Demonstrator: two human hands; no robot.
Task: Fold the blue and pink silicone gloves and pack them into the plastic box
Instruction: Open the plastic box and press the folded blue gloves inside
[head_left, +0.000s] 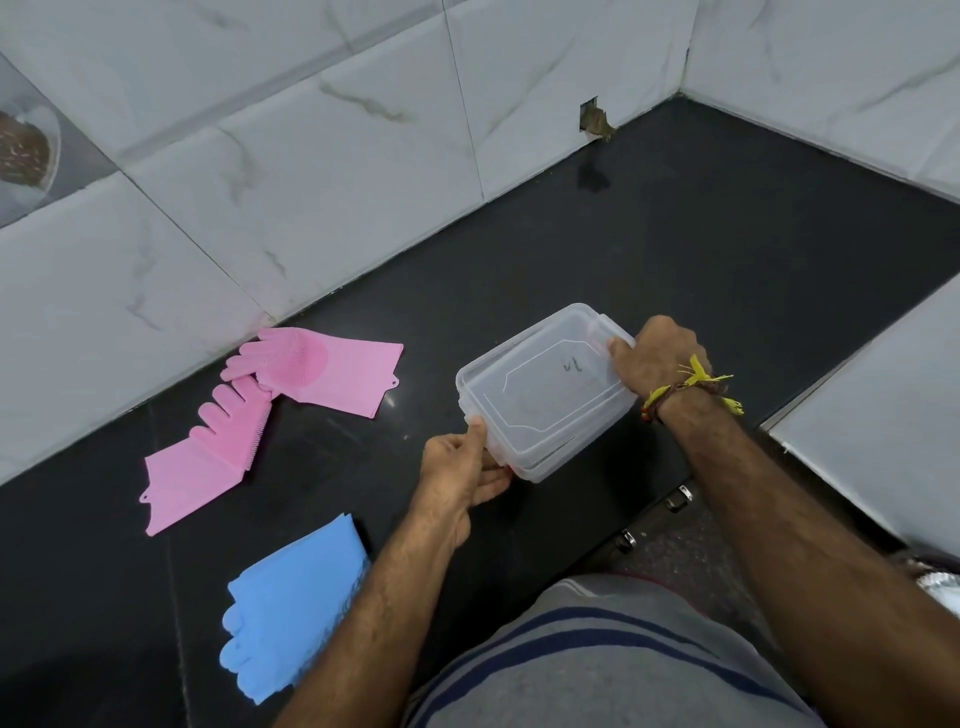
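Left hand (460, 467): pinches the near-left clip end of the plastic box (545, 395), thumb on top, fingers beneath.
Right hand (657, 356): closed over the far-right end, perhaps prising at the clip there.
Box: clear, lid on, resting on the black counter (727, 249); likely light, rigid and slippery, best held by its ends.
Pink gloves (270, 410): two, unfolded, by the tiled wall; soft and floppy.
Blue gloves (291, 608): flat at the near-left, stacked as far as one can tell.

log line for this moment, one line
hands: left and right gripping box ends | lid: on | pink gloves: unfolded on counter | blue gloves: counter
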